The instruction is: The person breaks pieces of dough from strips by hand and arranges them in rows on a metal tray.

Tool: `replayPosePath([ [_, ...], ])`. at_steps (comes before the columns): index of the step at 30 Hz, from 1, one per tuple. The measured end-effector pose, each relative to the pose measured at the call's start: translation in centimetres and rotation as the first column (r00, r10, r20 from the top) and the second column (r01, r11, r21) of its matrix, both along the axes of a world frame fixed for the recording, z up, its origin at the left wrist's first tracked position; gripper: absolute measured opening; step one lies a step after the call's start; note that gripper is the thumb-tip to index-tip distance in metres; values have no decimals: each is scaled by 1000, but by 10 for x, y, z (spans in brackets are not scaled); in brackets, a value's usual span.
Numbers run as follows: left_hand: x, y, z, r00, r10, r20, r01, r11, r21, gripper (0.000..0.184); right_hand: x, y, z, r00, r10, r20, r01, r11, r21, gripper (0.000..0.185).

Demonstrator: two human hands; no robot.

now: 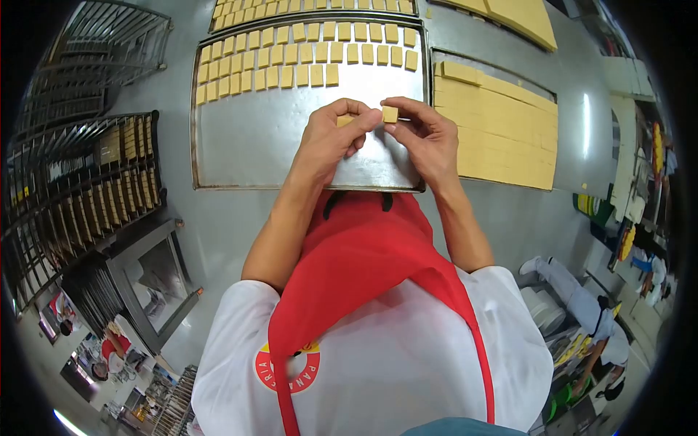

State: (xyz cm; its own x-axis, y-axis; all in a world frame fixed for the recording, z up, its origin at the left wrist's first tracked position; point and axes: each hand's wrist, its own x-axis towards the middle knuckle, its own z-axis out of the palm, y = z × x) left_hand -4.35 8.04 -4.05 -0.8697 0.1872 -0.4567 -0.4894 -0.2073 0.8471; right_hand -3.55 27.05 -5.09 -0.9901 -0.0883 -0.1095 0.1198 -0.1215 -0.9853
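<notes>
Over a metal tray point(247, 156), both my hands are raised close together. My right hand point(430, 142) pinches a small yellow dough block point(390, 114) between thumb and fingertips. Another yellow block point(344, 120) sits inside the curled fingers of my left hand point(331, 138), partly hidden by them; the left thumb reaches toward the right-hand block. Rows of similar blocks point(287, 75) stand spaced apart on the far part of the tray. To the right of my right hand lies a large yellow slab point(502, 138) cut into strips, with a loose strip point(461, 73) on top.
A second tray of blocks point(313, 9) is at the far edge, and more yellow slab point(512, 18) lies at the far right. Metal racks holding trays point(94, 171) stand at the left. Other people, including a person in white point(589, 312), are in the background.
</notes>
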Motion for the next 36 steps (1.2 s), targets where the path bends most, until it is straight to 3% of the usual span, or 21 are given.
replayPosePath([
  [2,-2,2,4,999,-31,-39,31,1000,-6,22,1,0,-4,997,38,-72,-31,995,98,35],
  [5,-5,2,3,995,-25,-93,20,998,-55,20,2,-7,-9,994,-1,-113,4,1000,27,35],
  [9,-10,-3,-7,985,-73,-155,54,991,-122,18,0,-11,-13,986,-23,-167,47,989,141,36],
  [12,-16,-11,-9,982,-82,-170,58,988,-143,18,-5,-17,-12,983,-28,-182,50,992,118,37],
  [14,-22,-18,-5,973,-109,-204,39,947,-318,19,-13,-21,-10,991,-87,-102,80,994,-69,38],
  [15,-25,-18,-2,973,-109,-203,40,947,-317,19,-21,-20,-11,983,-101,-155,108,994,34,37],
  [16,-28,-16,2,901,-116,-419,-106,876,-470,16,-26,-19,-9,983,-102,-154,109,993,35,37],
  [17,-31,-15,4,778,-162,-607,-280,775,-567,12,-31,-18,-6,977,-86,-193,135,956,261,37],
  [18,-33,-15,0,779,-163,-605,-278,775,-567,12,-37,-18,-2,972,-61,-226,164,866,472,37],
  [19,-36,-15,-6,714,-301,-633,-346,634,-691,11,-42,-19,-3,956,32,-293,155,792,590,34],
  [20,-36,-16,-12,647,-440,-623,-425,470,-774,10,-44,-17,-4,956,32,-292,154,792,591,34],
  [22,-34,-16,-22,676,-476,-562,-381,427,-820,10,-48,-14,-8,831,328,-450,209,565,798,31],
  [26,-34,-16,-28,686,-522,-507,-362,359,-860,11,-50,-22,-15,838,296,-459,232,567,790,27],
  [36,-40,-16,-28,683,-528,-505,-371,345,-862,16,-62,-30,-17,839,275,-469,254,563,786,26],
])
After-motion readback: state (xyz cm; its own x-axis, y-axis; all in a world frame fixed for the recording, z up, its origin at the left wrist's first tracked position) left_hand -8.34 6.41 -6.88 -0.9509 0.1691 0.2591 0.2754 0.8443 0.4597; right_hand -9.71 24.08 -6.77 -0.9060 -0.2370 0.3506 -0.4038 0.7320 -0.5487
